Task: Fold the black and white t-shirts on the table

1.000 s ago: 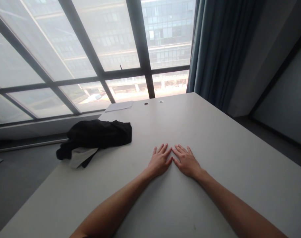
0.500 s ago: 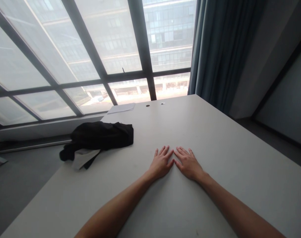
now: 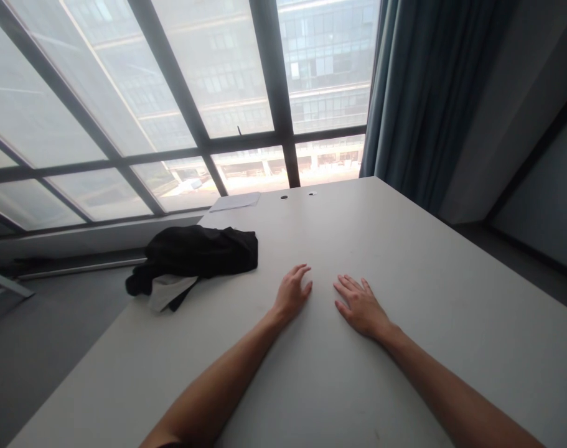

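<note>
My left hand (image 3: 292, 291) is tilted onto its side over the white table (image 3: 330, 386), thumb and fingers apart, with nothing in it. Palm down on the tabletop lies my right hand (image 3: 360, 305), its fingers stretched out and holding nothing. A gap of bare table separates the two hands. Left of my left hand, a crumpled black garment (image 3: 203, 249) rests at the table's left edge. A pale grey or white part (image 3: 168, 291) shows from beneath its near side.
White paper sheets (image 3: 235, 201) lie at the far left corner of the table, close to two small round fittings (image 3: 284, 197). Large framed windows (image 3: 241, 81) rise behind. A blue-grey curtain (image 3: 404, 112) hangs at the right. Grey floor (image 3: 54, 348) shows at the left.
My hands were flat with fingertips touching. Now my left hand has moved left and turned up onto its side, and my right hand lies slightly further right. The view has shifted a little.
</note>
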### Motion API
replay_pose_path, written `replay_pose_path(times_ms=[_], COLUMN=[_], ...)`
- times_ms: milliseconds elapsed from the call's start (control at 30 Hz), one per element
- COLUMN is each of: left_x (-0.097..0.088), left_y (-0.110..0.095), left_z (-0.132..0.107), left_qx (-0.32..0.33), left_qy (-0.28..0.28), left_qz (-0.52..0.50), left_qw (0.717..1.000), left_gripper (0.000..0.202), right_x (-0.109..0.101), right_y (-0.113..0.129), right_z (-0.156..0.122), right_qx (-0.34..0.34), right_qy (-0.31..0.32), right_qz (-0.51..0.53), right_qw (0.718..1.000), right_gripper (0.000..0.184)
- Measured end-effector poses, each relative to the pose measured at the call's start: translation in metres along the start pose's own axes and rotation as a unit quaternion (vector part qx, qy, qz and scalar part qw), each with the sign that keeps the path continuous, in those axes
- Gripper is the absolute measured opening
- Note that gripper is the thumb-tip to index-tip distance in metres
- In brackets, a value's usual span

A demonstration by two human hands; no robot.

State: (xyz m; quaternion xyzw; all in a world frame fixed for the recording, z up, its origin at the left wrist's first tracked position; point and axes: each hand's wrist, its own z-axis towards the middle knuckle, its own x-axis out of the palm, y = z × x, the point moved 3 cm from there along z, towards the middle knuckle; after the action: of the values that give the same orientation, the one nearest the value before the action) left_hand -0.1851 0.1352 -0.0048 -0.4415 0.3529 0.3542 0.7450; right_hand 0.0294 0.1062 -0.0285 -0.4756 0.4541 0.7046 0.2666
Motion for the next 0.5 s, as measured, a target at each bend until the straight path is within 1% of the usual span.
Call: replay_pose_path(times_ms=[67, 100, 167, 200, 267, 333, 367, 433, 500], left_x=[-0.017, -0.025, -0.038, -0.042, -0.046, -0.044, -0.042, -0.038, -0.034], left_y=[0.025, 0.038, 0.065, 0.077, 0.099, 0.115, 0.121, 0.126, 0.127], left_z=[0.009, 0.012, 0.014, 0.014, 0.012, 0.009, 0.008, 0.009, 0.010], left_qx=[-0.048, -0.076, -0.134, -0.163, -0.220, -0.263, -0.274, -0.276, -0.267], left_qy=[-0.071, -0.102, -0.144, -0.151, -0.141, -0.112, -0.095, -0.068, -0.059], left_qz=[0.061, 0.099, 0.169, 0.198, 0.233, 0.239, 0.238, 0.238, 0.241], left_qw=[0.994, 0.987, 0.966, 0.955, 0.937, 0.928, 0.927, 0.929, 0.931], left_gripper=[0.039, 0.039, 0.038, 0.038, 0.040, 0.044, 0.047, 0.053, 0.057], right_x=[0.000, 0.000, 0.000, 0.000, 0.000, 0.000, -0.001, -0.001, -0.001], right_y=[0.000, 0.000, 0.000, 0.000, 0.000, 0.000, 0.001, 0.001, 0.001], right_z=[0.000, 0.000, 0.000, 0.000, 0.000, 0.000, 0.000, 0.000, 0.001], right_qx=[0.003, 0.005, 0.005, 0.006, 0.007, 0.007, 0.008, 0.008, 0.010], right_qy=[0.004, 0.006, 0.006, 0.006, 0.006, 0.008, 0.009, 0.010, 0.011], right_qz=[0.001, 0.001, -0.001, -0.002, -0.004, -0.002, -0.002, 0.000, 0.002], right_qw=[1.000, 1.000, 1.000, 1.000, 1.000, 1.000, 1.000, 1.000, 1.000], right_gripper=[0.052, 0.053, 0.054, 0.054, 0.054, 0.054, 0.053, 0.053, 0.053])
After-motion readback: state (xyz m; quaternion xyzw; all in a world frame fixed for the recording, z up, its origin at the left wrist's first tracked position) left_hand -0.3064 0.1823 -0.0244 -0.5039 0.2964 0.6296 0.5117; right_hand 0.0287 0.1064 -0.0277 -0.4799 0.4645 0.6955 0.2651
